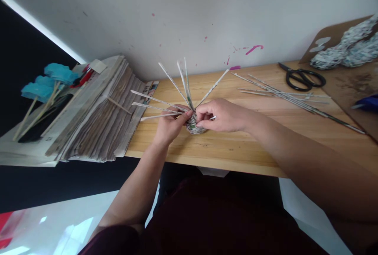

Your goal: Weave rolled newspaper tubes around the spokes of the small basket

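A small woven piece of rolled newspaper [194, 125] rests on the wooden table [242, 144], with several paper spokes [177, 89] fanning up and to the left from it. My left hand [169, 127] pinches the left side of the woven piece, fingers closed on the spokes near its core. My right hand [221, 115] is closed on its right side and pinches a thin paper tube end. Both hands meet over the piece and hide part of it.
Loose rolled paper tubes [283, 95] lie across the table's right half, with black scissors [302, 78] behind them. A brown board [348, 85] carries woven paper bundles [345, 48]. A tall newspaper stack [97, 113] sits at left beside blue paper flowers on sticks [49, 81].
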